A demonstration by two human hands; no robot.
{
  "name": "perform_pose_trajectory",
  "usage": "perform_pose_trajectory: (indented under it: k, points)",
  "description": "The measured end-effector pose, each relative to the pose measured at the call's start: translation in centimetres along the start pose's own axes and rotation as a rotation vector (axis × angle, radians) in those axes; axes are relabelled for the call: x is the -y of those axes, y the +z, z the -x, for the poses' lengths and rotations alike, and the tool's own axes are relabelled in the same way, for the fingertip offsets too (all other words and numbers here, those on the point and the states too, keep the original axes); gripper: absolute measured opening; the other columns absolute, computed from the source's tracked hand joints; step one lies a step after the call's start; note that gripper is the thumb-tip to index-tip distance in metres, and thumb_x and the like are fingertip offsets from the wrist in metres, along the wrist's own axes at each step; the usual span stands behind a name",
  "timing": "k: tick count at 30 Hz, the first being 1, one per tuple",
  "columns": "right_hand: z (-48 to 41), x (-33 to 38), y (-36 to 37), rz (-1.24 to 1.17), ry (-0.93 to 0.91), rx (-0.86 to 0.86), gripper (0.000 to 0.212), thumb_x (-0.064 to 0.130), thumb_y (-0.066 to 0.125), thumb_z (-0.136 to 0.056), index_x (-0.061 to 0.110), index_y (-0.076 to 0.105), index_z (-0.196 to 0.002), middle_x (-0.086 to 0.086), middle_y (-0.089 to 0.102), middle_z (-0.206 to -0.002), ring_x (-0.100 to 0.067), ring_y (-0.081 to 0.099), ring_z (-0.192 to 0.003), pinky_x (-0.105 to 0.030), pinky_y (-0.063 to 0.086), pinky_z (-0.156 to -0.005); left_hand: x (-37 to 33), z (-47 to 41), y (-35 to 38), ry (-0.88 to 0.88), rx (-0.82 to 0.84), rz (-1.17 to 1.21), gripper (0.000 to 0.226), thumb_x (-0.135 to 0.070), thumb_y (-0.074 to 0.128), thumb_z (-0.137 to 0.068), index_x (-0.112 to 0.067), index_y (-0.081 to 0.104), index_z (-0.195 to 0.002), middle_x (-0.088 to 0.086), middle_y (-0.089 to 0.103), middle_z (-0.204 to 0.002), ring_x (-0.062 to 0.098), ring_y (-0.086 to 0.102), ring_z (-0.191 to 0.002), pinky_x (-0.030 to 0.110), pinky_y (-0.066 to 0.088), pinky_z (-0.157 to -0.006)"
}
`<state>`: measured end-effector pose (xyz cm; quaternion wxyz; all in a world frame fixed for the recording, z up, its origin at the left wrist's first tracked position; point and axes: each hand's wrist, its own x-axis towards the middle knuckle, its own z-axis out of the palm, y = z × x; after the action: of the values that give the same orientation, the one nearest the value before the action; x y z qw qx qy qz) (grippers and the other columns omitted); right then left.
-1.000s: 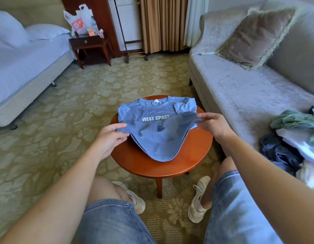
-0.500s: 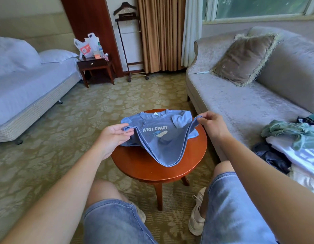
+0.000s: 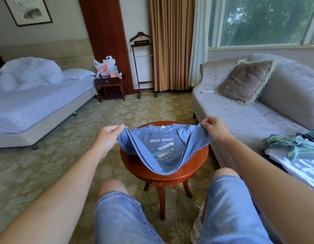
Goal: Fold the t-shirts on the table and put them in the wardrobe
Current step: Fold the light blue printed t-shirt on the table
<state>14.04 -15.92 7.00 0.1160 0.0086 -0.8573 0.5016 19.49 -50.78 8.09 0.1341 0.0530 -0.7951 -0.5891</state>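
Pinching the soft blue cotton t-shirt (image 3: 161,147) at its hem corners, left hand (image 3: 107,138) and right hand (image 3: 215,129) lift it off the round wooden table's (image 3: 140,170) near edge — light, limp fabric, sagging between grips.

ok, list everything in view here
table: 1, reddish-brown, round, before knees
t-shirt: 1, blue, on table, sides lifted
sofa: 1, grey, right
cushion: 1, brown, on sofa
clothes pile: 1, green, white and dark, on sofa
bed: 1, white, left
nightstand: 1, dark wood, beside bed
plastic bag: 1, white, on nightstand
curtain: 1, tan, back wall
clothes stand: 1, dark wood, beside curtain
left grip: 1, pinches t-shirt's left edge
right grip: 1, pinches t-shirt's right edge
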Motion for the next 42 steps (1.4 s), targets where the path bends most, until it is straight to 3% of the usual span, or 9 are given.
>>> perform_pose_trajectory:
  k: [2,8,13,18,21,25,36,39,42]
  points:
    - [0.6,-0.3,-0.4,0.073,0.022,0.043,0.012,0.010,0.051,-0.097,0.007,0.059,-0.088,0.002,0.056,-0.075,-0.017,0.052,-0.078,-0.019,0.038,-0.058,0.6,0.6,-0.1,0.006,-0.009,-0.052,0.021,-0.019,0.053,-0.100,-0.016,0.070,-0.089,-0.013,0.065,-0.072,0.000,0.053,-0.069,0.012,0.042,-0.055]
    - [-0.1,-2.5,-1.0,0.160,0.128,0.087,0.017,0.009,0.052,-0.095,0.006,0.062,-0.082,-0.006,0.058,-0.078,-0.023,0.052,-0.082,-0.032,0.039,-0.072,3.0,-0.6,-0.7,-0.071,-0.040,-0.110,0.020,-0.021,0.059,-0.097,-0.018,0.074,-0.083,-0.003,0.069,-0.088,0.016,0.064,-0.094,0.032,0.049,-0.089]
    - [-4.0,-5.1,-0.3,0.126,0.260,-0.161,0.021,0.002,0.047,-0.092,-0.010,0.063,-0.095,-0.027,0.061,-0.089,-0.039,0.054,-0.082,-0.030,0.035,-0.066,4.8,-4.5,0.6,-0.243,-0.264,0.034,0.022,-0.026,0.057,-0.098,-0.010,0.069,-0.107,0.002,0.056,-0.075,0.013,0.047,-0.064,0.026,0.042,-0.058]
    - [-9.5,-7.0,1.0,0.109,0.413,-0.240,0.022,0.004,0.043,-0.092,-0.003,0.063,-0.096,-0.021,0.059,-0.090,-0.034,0.058,-0.088,-0.031,0.037,-0.071,5.5,-10.0,1.6,-0.406,-0.332,0.269,0.032,-0.023,0.054,-0.100,-0.007,0.059,-0.127,0.004,0.053,-0.112,0.017,0.050,-0.102,0.031,0.052,-0.071]
    - [-13.5,-7.2,2.0,0.109,0.443,-0.281,0.019,0.006,0.043,-0.092,0.004,0.061,-0.098,-0.017,0.057,-0.093,-0.035,0.060,-0.098,-0.030,0.036,-0.074,5.3,-14.1,2.6,-0.414,-0.390,0.271,0.034,-0.022,0.055,-0.100,-0.005,0.058,-0.129,0.004,0.052,-0.112,0.016,0.048,-0.102,0.035,0.052,-0.082]
    - [-17.9,-7.5,4.0,0.073,0.451,-0.307,0.029,0.006,0.042,-0.094,-0.001,0.062,-0.114,-0.022,0.063,-0.114,-0.037,0.058,-0.109,-0.029,0.037,-0.079,6.6,-19.0,4.1,-0.416,-0.464,0.199,0.033,-0.021,0.061,-0.096,-0.005,0.063,-0.125,0.012,0.062,-0.122,0.018,0.055,-0.097,0.029,0.054,-0.069]
    - [-28.8,-13.2,10.5,0.191,0.431,-0.262,0.026,0.014,0.047,-0.090,0.011,0.069,-0.104,-0.017,0.068,-0.108,-0.036,0.061,-0.105,-0.033,0.046,-0.084,14.9,-30.5,8.0,-0.423,-0.497,0.082,0.021,-0.012,0.060,-0.095,-0.007,0.069,-0.114,0.004,0.061,-0.086,0.008,0.052,-0.064,0.013,0.050,-0.045]
    - [-30.5,-15.2,11.8,0.265,0.466,-0.186,0.028,0.015,0.046,-0.089,0.012,0.071,-0.100,-0.016,0.068,-0.104,-0.036,0.062,-0.102,-0.031,0.046,-0.080,17.6,-32.6,9.1,-0.448,-0.489,0.033,0.021,-0.013,0.060,-0.095,-0.009,0.068,-0.113,-0.001,0.061,-0.081,0.007,0.054,-0.066,0.021,0.057,-0.058]
    - [-31.0,-16.8,12.9,0.257,0.494,-0.174,0.035,0.016,0.046,-0.091,0.011,0.063,-0.121,-0.018,0.064,-0.118,-0.037,0.057,-0.116,-0.037,0.045,-0.098,20.1,-33.3,10.2,-0.457,-0.419,-0.157,0.044,-0.027,0.062,-0.093,-0.010,0.056,-0.133,0.010,0.062,-0.128,0.021,0.061,-0.110,0.035,0.048,-0.100]
